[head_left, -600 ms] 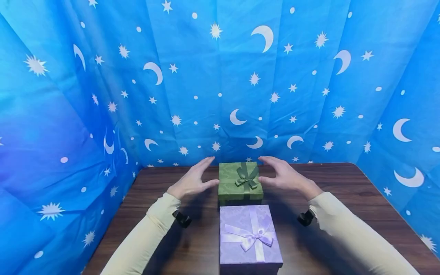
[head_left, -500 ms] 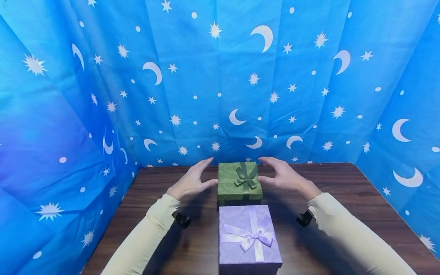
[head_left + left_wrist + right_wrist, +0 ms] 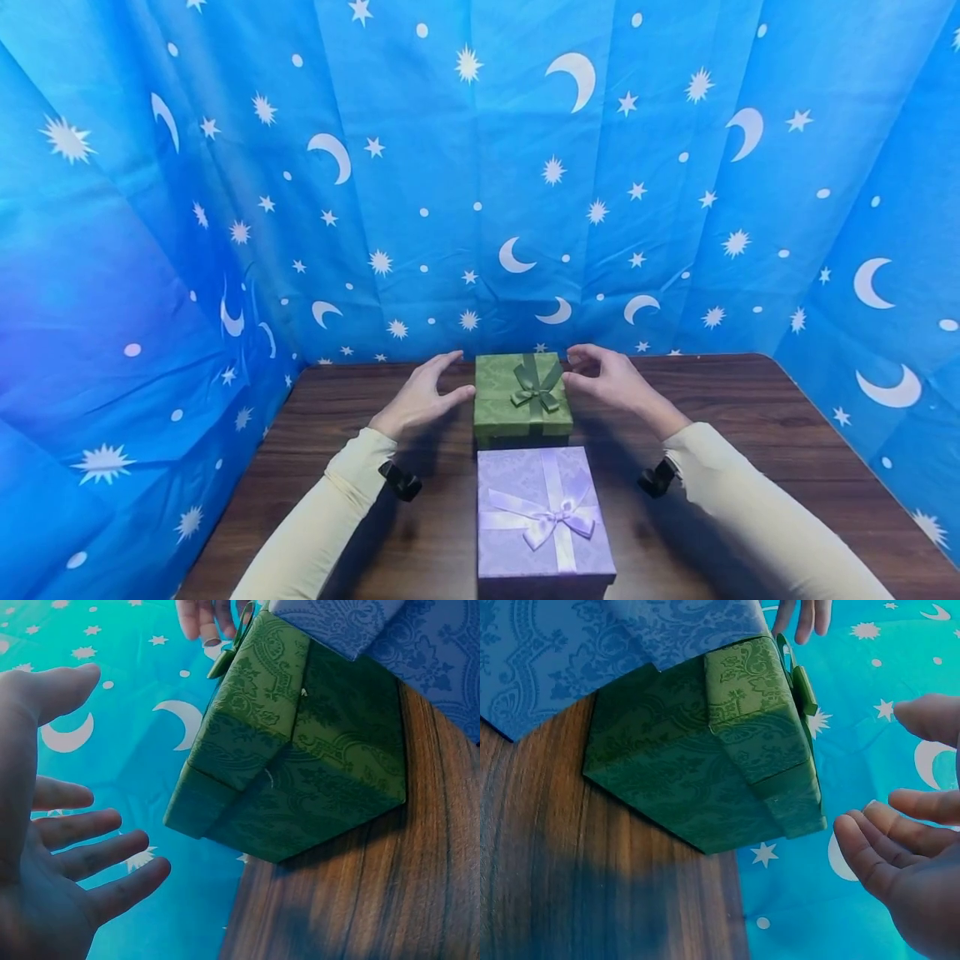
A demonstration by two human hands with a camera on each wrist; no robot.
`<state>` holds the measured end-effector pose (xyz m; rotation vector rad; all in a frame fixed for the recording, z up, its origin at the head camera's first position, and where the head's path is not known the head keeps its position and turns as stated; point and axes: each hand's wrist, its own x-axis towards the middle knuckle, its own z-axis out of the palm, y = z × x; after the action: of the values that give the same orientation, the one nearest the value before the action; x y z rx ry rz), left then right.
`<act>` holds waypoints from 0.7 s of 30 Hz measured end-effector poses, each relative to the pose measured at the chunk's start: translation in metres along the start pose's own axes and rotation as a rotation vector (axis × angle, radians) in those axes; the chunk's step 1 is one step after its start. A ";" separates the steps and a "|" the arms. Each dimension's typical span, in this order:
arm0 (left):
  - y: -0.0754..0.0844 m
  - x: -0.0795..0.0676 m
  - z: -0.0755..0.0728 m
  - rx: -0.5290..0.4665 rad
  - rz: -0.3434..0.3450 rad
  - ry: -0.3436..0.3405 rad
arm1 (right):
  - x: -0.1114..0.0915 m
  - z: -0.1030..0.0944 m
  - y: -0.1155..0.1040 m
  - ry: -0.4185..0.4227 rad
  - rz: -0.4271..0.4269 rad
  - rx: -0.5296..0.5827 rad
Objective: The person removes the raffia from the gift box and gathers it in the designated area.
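Observation:
A green gift box with a dark green ribbon bow stands near the table's back edge. My left hand is beside its left side, fingers and thumb spread; the left wrist view shows a gap between that hand and the box. On the other side my right hand hovers by the lid, fingers slightly bent and holding nothing. In the right wrist view its fingers stand apart from the box. Right in front is a lilac gift box with a satin bow.
Both boxes stand on a dark wood-grain table with rounded back corners. A blue cloth printed with white moons and stars hangs behind the table and along both sides. A black camera is worn on my left wrist, another on my right.
My right hand's fingers have bent inward a little, and its wrist has shifted slightly left. The left hand's fingers have lowered slightly. Both boxes stay in place.

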<state>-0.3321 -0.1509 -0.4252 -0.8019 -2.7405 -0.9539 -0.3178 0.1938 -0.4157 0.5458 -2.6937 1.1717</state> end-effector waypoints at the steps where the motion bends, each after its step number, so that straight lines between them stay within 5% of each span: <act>1: 0.000 0.000 0.001 -0.012 -0.004 0.004 | 0.000 0.001 0.000 0.002 0.013 0.003; 5: -0.002 0.001 0.005 -0.053 -0.013 0.019 | 0.002 0.004 0.002 0.006 0.054 0.020; 21: -0.009 0.004 0.023 -0.224 -0.068 0.052 | 0.004 0.016 0.014 -0.115 0.203 0.366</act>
<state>-0.3394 -0.1413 -0.4467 -0.7077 -2.6638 -1.2947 -0.3263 0.1898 -0.4351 0.4005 -2.6898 1.7589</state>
